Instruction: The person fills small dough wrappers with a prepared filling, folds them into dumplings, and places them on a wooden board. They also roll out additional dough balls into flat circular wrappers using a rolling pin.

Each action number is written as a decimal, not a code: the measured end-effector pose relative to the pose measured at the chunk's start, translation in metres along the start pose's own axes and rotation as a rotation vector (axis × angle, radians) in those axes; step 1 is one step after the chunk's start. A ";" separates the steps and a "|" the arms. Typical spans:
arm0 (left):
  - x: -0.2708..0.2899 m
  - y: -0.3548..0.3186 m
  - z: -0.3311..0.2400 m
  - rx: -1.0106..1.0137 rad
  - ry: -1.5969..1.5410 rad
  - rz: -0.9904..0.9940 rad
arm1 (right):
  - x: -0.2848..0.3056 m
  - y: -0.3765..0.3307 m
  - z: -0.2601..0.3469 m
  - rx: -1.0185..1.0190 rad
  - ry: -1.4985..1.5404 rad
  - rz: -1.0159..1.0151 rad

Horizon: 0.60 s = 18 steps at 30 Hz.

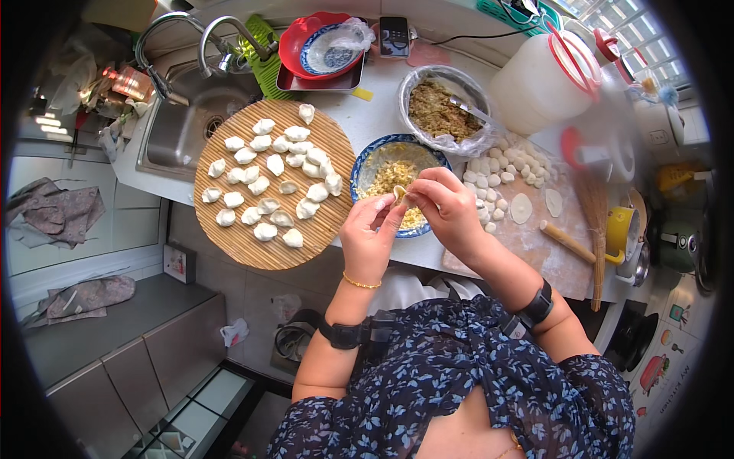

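Observation:
My left hand (pixel 371 233) and my right hand (pixel 447 208) meet over the near rim of a blue-rimmed bowl of yellow filling (pixel 386 170). Together they pinch a small dumpling (pixel 400 193) between the fingertips. Left of the hands lies a round bamboo tray (pixel 252 245) with several folded white dumplings (pixel 275 164) on it. To the right is a floured wooden board (pixel 535 245) with several small dough pieces (pixel 497 172), two flat round wrappers (pixel 521 207) and a short rolling pin (pixel 567 242).
A plastic-lined bowl of minced filling (pixel 443 111) with a spoon stands behind the blue bowl. A steel sink (pixel 180 126) with two taps is at the back left, red dishes (pixel 313 46) and a phone (pixel 394 36) behind. A white jug (pixel 543 80) and yellow mug (pixel 621 229) stand right.

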State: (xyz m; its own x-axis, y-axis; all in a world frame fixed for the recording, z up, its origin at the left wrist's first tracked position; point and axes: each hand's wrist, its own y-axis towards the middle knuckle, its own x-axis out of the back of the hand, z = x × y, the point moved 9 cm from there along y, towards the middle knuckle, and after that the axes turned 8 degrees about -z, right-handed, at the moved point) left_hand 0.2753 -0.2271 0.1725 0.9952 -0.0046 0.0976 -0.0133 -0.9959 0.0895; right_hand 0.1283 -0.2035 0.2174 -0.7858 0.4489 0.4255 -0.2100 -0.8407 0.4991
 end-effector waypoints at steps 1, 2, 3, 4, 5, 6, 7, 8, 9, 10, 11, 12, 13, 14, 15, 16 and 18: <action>-0.001 -0.001 -0.008 -0.084 0.054 0.009 | 0.000 0.000 0.001 0.002 -0.001 -0.001; 0.000 -0.001 -0.015 -0.160 0.158 0.001 | -0.001 0.000 0.002 0.004 -0.002 -0.003; 0.000 -0.001 -0.021 -0.230 0.211 -0.012 | -0.001 -0.001 0.003 0.004 -0.005 -0.003; 0.000 -0.002 -0.028 -0.300 0.264 -0.024 | -0.002 -0.001 0.005 0.012 -0.008 0.000; 0.000 -0.003 -0.035 -0.365 0.317 -0.035 | -0.002 -0.001 0.007 0.019 -0.012 0.004; 0.001 -0.003 -0.037 -0.378 0.319 -0.041 | -0.002 -0.001 0.009 0.035 -0.014 0.001; 0.001 -0.003 -0.040 -0.384 0.321 -0.046 | -0.003 -0.001 0.010 0.044 -0.010 0.013; 0.002 -0.003 -0.042 -0.387 0.323 -0.054 | -0.003 -0.001 0.012 0.062 -0.004 0.019; 0.002 0.000 -0.036 -0.305 0.305 -0.042 | -0.003 -0.001 0.014 0.078 0.002 0.023; 0.002 0.002 -0.030 -0.219 0.289 -0.033 | -0.004 0.000 0.015 0.093 0.004 0.033; 0.002 0.004 -0.024 -0.137 0.267 -0.018 | -0.004 0.000 0.016 0.107 0.006 0.041; 0.000 0.003 -0.032 -0.236 0.279 -0.013 | -0.005 0.001 0.016 0.109 0.003 0.067; -0.002 0.003 -0.040 -0.338 0.286 -0.003 | -0.004 0.002 0.019 0.141 0.003 0.059; -0.002 0.003 -0.044 -0.401 0.306 0.001 | -0.005 0.004 0.021 0.160 -0.002 0.068; -0.002 0.002 -0.046 -0.442 0.289 -0.003 | -0.006 0.005 0.022 0.172 -0.010 0.081; 0.000 0.003 -0.044 -0.444 0.287 -0.013 | -0.005 0.007 0.023 0.169 0.000 0.073; 0.000 0.005 -0.037 -0.403 0.255 0.013 | -0.004 0.010 0.025 0.147 0.026 0.052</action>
State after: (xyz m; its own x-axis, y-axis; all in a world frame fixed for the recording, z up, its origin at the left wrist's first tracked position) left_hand 0.2719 -0.2287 0.2094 0.9400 0.0554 0.3365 -0.1126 -0.8810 0.4594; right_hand 0.1434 -0.2064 0.2399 -0.8087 0.3965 0.4345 -0.0829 -0.8081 0.5832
